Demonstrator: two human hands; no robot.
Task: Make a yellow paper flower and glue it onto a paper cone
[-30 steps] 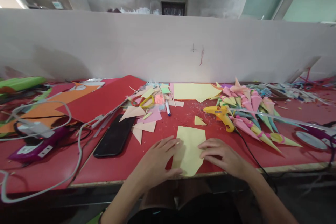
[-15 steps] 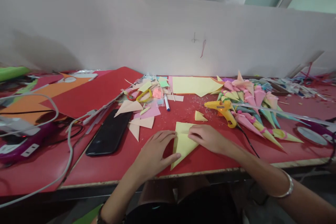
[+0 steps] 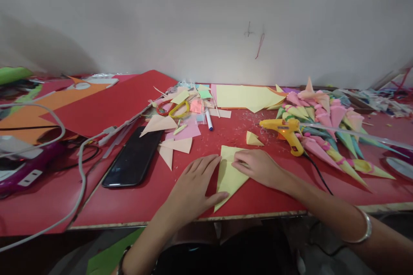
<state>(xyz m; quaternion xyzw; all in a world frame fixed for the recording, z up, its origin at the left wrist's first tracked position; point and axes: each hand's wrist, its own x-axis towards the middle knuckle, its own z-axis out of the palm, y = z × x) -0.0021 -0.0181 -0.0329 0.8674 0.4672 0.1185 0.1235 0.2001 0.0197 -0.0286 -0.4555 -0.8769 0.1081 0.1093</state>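
A folded sheet of pale yellow paper (image 3: 227, 178) lies on the red tabletop near its front edge, narrowing to a point towards me. My left hand (image 3: 195, 191) rests at its left side, fingers spread, with the fingertips by the upper left edge and the thumb on the lower part. At the upper right of the sheet, my right hand (image 3: 260, 167) has its fingers curled and pinched on the paper; the fingertips are partly hidden. Just beyond lies a small yellow paper scrap (image 3: 254, 139).
A yellow glue gun (image 3: 285, 131) and several pastel paper cones (image 3: 335, 114) lie to the right. Left are a black phone (image 3: 134, 159), paper offcuts (image 3: 180, 145), yellow-handled scissors (image 3: 180, 109), a marker (image 3: 209, 119), a white cable (image 3: 82, 172) and red card (image 3: 112, 107). A pale partition (image 3: 161, 21) stands behind.
The camera view has tilted down and shifted slightly left, so the table's contents appear moved right. Both hands keep nearly the same hold on the yellow paper.
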